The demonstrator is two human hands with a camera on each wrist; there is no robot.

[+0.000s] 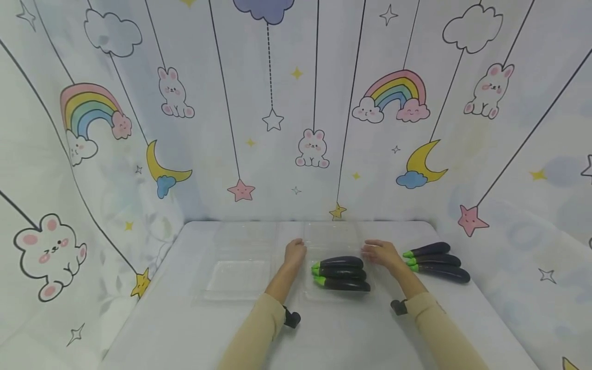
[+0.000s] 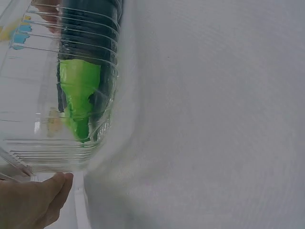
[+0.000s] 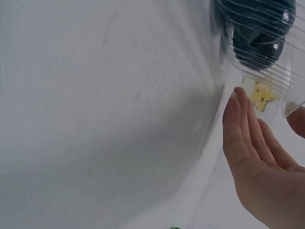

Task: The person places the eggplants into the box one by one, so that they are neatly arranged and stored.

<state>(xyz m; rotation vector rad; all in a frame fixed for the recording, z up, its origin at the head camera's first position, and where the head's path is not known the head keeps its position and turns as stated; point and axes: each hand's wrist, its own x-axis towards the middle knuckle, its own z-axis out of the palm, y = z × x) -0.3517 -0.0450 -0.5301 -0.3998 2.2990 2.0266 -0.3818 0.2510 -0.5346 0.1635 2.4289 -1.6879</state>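
- 3 eggplants [image 1: 342,274] lie in a clear box [image 1: 335,296] between left hand [image 1: 295,253] and right hand [image 1: 381,253]
- both hands' fingers [image 3: 234,129] nearly straight, gripping nothing
- green cap [image 2: 80,86] in left wrist view; right shows dark ends [image 3: 259,21]

We can see a shiny, bumpy plastic box [image 2: 52,157], smooth, glossy eggplants [image 1: 339,274], and a dull surface [image 1: 342,339] that looks like cloth.

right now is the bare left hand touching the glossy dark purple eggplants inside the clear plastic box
Apart: the left wrist view shows the left hand outside the clear plastic box, its ribbed wall between the fingertips and the eggplants.
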